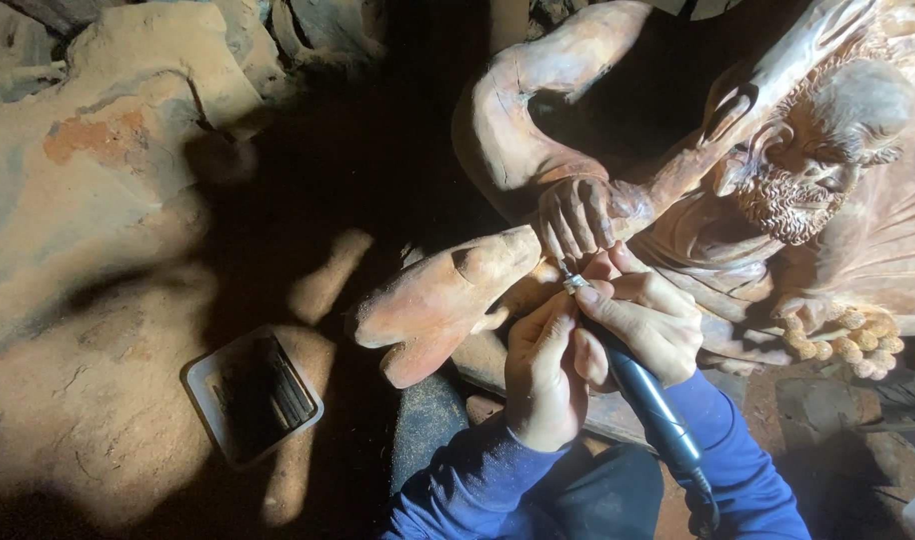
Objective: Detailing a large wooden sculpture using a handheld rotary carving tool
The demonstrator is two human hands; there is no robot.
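A large reddish wooden carving of a bearded figure (pixel 808 190) lies in front of me, its carved hand (pixel 575 215) gripping a staff. Beside that hand juts a carved animal head (pixel 443 295). My right hand (pixel 648 320) grips a black pen-shaped rotary tool (pixel 643 395), whose metal tip touches the wood just below the carved hand. My left hand (pixel 543 370) rests against the tool's front and the right fingers, steadying them. Both sleeves are blue.
A shallow rectangular tray (pixel 253 395) with dark thin tools sits on the dusty ground at lower left. Rough wood blocks and slabs (pixel 108 130) lie at upper left. The tool's cable (pixel 706 500) runs down over my lap. Deep shadow covers the middle.
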